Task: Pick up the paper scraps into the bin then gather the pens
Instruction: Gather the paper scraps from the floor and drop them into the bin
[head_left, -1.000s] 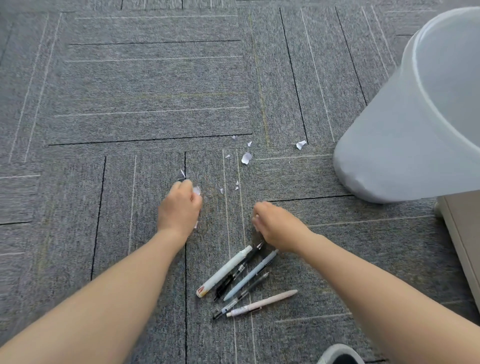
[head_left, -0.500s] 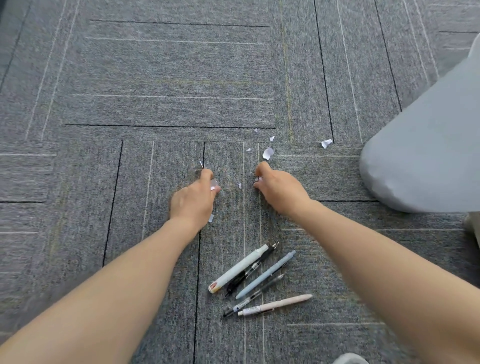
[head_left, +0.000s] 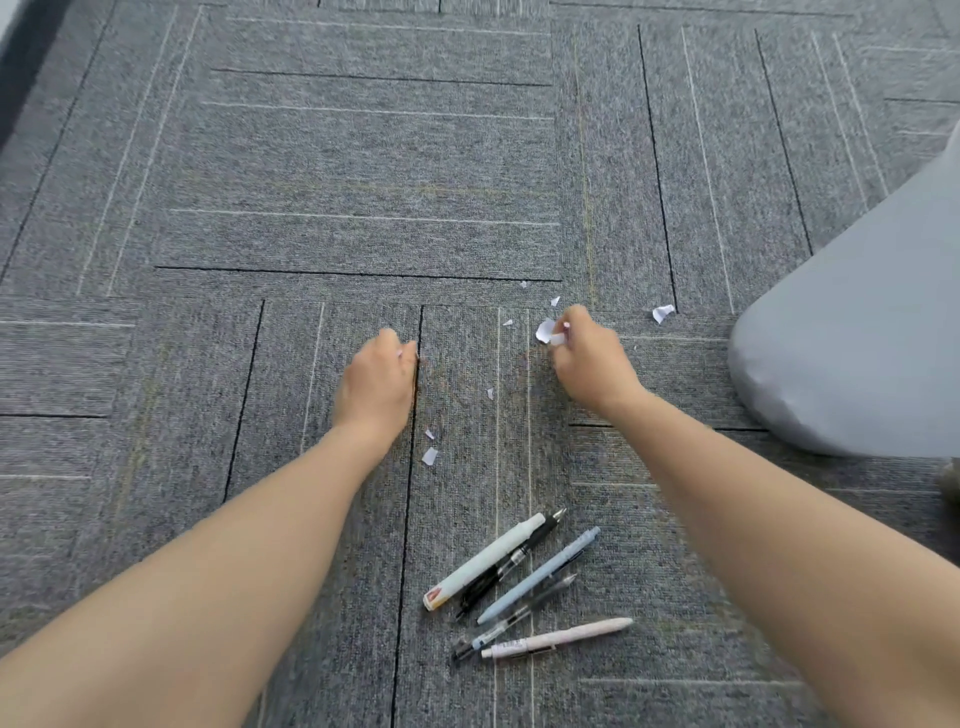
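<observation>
Head view, floor: grey carpet tiles (head_left: 363, 171) with thin black and white lines.
Right hand: the right hand (head_left: 592, 361) is low over the carpet, fingers curled together and pinching a white torn paper scrap (head_left: 545, 330) at their tips.
Left hand: the left hand (head_left: 379, 384) is knuckles-up on the carpet, fingers curled under; whether they grip anything cannot be told.
Loose scraps: a curled white scrap (head_left: 663, 313) lies between the right hand and the bin; a small flat white scrap (head_left: 429, 456) lies just beside the left wrist; tiny bits dot the carpet between the hands.
Bin: the pale grey plastic bin (head_left: 857, 353) is at the right edge, only partly in view.
Pens: five assorted pens (head_left: 519, 582) lie bunched together on the carpet between the forearms, well apart from the bin.
</observation>
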